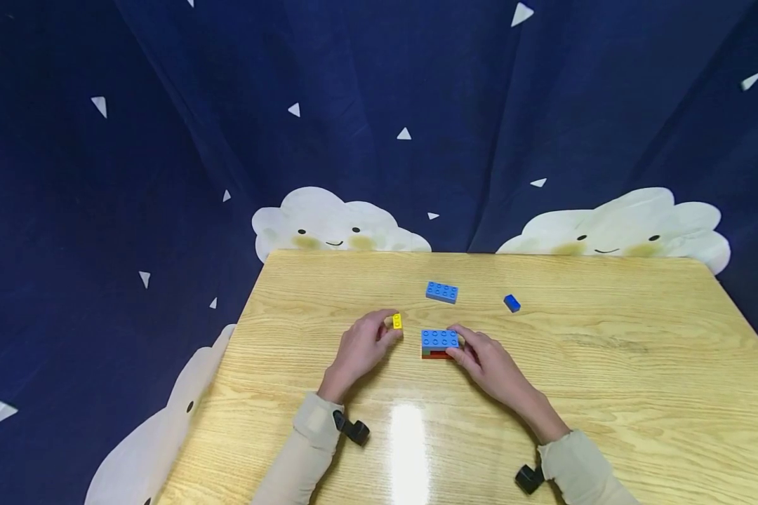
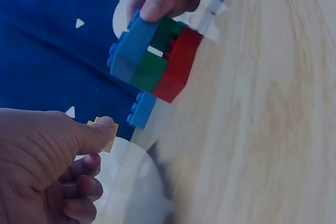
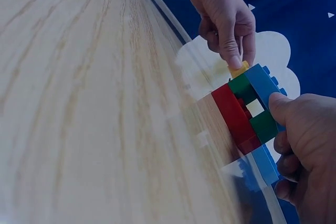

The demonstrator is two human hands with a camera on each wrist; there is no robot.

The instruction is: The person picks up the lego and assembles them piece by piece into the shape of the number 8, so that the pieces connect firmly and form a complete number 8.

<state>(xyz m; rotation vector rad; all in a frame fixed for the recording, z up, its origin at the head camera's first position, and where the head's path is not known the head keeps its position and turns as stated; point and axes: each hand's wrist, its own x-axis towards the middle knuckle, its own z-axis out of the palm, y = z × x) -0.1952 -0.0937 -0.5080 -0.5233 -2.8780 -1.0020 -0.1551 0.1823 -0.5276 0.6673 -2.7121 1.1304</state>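
Observation:
On the wooden table (image 1: 606,365) stands a small brick stack (image 1: 439,344) with a red layer at the bottom, green in the middle and a blue plate on top (image 2: 152,61) (image 3: 247,106). My right hand (image 1: 480,356) grips its right end with thumb and fingers (image 3: 286,111). My left hand (image 1: 363,344) pinches a small yellow brick (image 1: 396,321) (image 2: 107,134) just left of the stack, apart from it; in the right wrist view the yellow brick (image 3: 239,68) shows under the fingertips.
A loose light blue plate brick (image 1: 441,292) lies beyond the stack. A small dark blue brick (image 1: 512,303) lies to its right. A dark blue curtain with white clouds (image 1: 328,224) hangs behind the table's far edge.

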